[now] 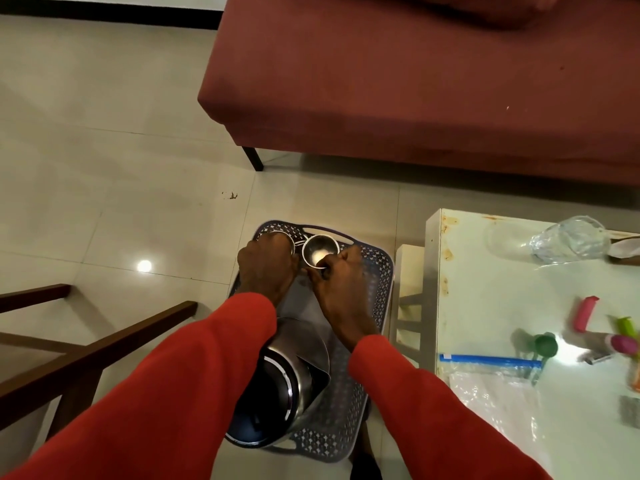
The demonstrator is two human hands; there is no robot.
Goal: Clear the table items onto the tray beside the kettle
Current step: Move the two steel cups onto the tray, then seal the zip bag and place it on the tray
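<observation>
Head view: a perforated grey tray (pixel 377 292) sits on the floor left of the white desk (pixel 485 306), carrying a steel kettle (pixel 277 393) at its near end. The left hand (pixel 266 265) curls over one steel cup (pixel 291 242); the right hand (pixel 337 282) pinches the near rim of a second steel cup (pixel 320 252). A zip bag (pixel 491 379), a green scoop (pixel 543 346) and a pink clip (pixel 585 313) lie on the desk.
</observation>
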